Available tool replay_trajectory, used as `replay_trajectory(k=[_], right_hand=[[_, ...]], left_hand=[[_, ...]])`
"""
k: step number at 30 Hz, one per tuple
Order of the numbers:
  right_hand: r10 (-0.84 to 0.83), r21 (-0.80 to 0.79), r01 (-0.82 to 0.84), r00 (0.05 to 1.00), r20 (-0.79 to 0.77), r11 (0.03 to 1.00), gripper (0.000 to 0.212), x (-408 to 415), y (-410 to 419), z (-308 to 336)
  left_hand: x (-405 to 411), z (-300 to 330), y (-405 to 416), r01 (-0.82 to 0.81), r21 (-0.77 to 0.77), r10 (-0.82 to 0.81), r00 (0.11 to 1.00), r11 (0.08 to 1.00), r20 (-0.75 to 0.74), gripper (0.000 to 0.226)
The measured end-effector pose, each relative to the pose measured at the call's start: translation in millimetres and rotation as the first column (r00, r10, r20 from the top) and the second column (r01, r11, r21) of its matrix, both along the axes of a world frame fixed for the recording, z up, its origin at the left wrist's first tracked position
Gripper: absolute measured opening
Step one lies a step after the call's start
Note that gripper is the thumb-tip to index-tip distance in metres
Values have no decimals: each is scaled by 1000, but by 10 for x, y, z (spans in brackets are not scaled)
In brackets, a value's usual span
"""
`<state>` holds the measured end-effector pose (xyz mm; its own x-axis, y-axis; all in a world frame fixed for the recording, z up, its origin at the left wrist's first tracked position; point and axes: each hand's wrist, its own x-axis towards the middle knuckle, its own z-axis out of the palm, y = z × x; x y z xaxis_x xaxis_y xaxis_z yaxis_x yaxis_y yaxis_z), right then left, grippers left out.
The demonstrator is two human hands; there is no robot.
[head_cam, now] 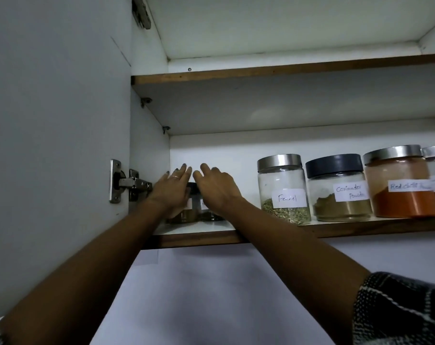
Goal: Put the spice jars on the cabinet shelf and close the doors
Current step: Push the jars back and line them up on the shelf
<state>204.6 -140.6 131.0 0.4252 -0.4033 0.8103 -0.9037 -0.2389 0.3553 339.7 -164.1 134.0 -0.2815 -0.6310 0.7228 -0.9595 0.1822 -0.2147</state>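
Two small jars [195, 207] at the far left end of the shelf [261, 232], upright, side by side and touching or nearly so, mostly hidden behind both hands. Left hand [170, 189] flat against the left jar, fingers spread and stretched past its dark lid toward the back wall; right hand [215, 186] likewise against the right jar, fingers wide and pointing inward. Neither hand curled shut around a jar as far as can be seen; whether palms press the glass or just rest there, cannot tell. Labels half covered, unreadable.

Key relation: jars directly beyond the palms, deeper into the cabinet, upright axis at right angles to the reach. Both hands equally near, one per jar. Judged step: a last nudge back from the shelf edge, or letting go.

To the right, apart from the small pair: fennel jar [283, 188], coriander jar [338, 188], chilli jar [400, 183], one more cut off at the frame edge. All standing in a row near the front.

Left door [54, 120] swung wide open, hinge [129, 181] just beside the left wrist. Doors not yet closed.
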Motion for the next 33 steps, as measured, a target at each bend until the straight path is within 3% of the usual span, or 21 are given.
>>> replay_trajectory(k=[9, 13, 17, 21, 24, 27, 33], right_hand=[[17, -232, -67, 977, -213, 970, 32, -266, 660, 337], [-29, -276, -66, 945, -326, 959, 29, -590, 1112, 619], [-100, -270, -5, 922, -374, 963, 33, -925, 1419, 772], [-149, -202, 83, 930, -337, 976, 32, -1273, 1655, 784], [-183, -29, 181, 956, -230, 983, 24, -1494, 1774, 780], [-200, 232, 217, 975, -96, 948, 30, -1675, 1872, 763], [-289, 490, 254, 957, -5, 834, 46, -1899, 1983, 657]], left_hand=[[-194, 315, 680, 206, -405, -204, 978, 891, 46, 32], [-440, 458, 1054, 319, -462, -333, 942, 828, 53, 27], [-762, 592, 1310, 408, -373, -422, 905, 833, 49, 29], [-1067, 677, 1491, 476, -179, -481, 876, 861, 16, 30], [-1262, 678, 1564, 456, -5, -456, 890, 890, 28, 32], [-1381, 648, 1549, 406, 117, -411, 911, 906, 26, 26], [-1445, 539, 1519, 366, 152, -376, 926, 918, 41, 27]])
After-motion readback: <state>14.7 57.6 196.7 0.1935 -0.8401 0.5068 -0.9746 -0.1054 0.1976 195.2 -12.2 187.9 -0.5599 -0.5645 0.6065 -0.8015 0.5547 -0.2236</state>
